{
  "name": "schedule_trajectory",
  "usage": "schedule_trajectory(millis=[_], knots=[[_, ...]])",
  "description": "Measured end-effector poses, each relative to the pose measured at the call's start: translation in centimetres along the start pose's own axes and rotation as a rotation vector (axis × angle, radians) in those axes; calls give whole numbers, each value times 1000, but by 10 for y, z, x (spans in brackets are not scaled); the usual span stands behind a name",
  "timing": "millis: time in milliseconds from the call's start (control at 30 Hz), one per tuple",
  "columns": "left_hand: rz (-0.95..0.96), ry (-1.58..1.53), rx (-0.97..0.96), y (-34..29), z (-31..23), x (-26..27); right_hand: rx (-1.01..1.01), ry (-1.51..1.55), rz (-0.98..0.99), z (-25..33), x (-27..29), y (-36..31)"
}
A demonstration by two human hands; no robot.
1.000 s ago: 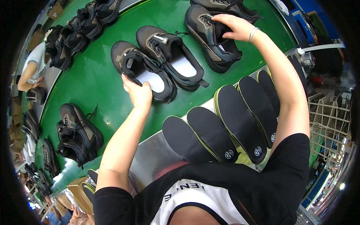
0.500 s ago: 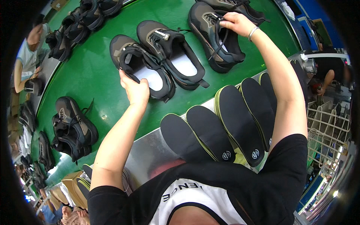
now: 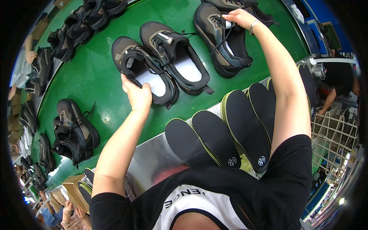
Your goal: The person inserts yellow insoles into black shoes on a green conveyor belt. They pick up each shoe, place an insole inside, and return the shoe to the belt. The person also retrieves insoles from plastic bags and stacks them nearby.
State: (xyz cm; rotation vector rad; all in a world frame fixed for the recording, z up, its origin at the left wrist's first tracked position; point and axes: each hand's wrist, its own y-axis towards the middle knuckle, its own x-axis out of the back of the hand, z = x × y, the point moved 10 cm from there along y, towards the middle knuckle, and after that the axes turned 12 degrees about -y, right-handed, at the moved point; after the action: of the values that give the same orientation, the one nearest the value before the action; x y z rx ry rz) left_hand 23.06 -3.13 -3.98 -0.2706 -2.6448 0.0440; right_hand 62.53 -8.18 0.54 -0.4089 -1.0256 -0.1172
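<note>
Two dark brown and black sneakers with white inner soles stand side by side before me. My left hand [image 3: 137, 93] is closed on the side of the left sneaker [image 3: 123, 50], its thumb by the collar and its fingers along the outer side. Touching that shoe is the middle sneaker [image 3: 159, 34], whose laces are tied loosely. Farther right, my right hand [image 3: 240, 18] pinches the tongue and lace area of another sneaker [image 3: 209, 27]. A white patch shows at that tongue; the fingertips are partly hidden.
The shoes stand on a green conveyor belt [image 3: 103, 86]. Stacks of black insoles with yellow-green edges [image 3: 243, 122] lie on the metal ledge [image 3: 153, 153] near me. One pair of sneakers [image 3: 74, 130] is at left. A wire rack [image 3: 333, 126] stands right; co-workers are at both sides.
My right hand has shifted slightly left at the shoe tongue. My left hand has barely moved. At far left, a co-worker's hand is now higher, at a dark shoe.
</note>
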Motion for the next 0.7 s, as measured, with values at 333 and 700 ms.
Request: schedule_trajectory(millis=[333, 700], knots=[[-4, -10, 5, 0, 0, 4, -27, 16, 61, -17, -10, 26], [-22, 21, -31, 1, -1, 7, 18, -29, -4, -2, -9, 17]])
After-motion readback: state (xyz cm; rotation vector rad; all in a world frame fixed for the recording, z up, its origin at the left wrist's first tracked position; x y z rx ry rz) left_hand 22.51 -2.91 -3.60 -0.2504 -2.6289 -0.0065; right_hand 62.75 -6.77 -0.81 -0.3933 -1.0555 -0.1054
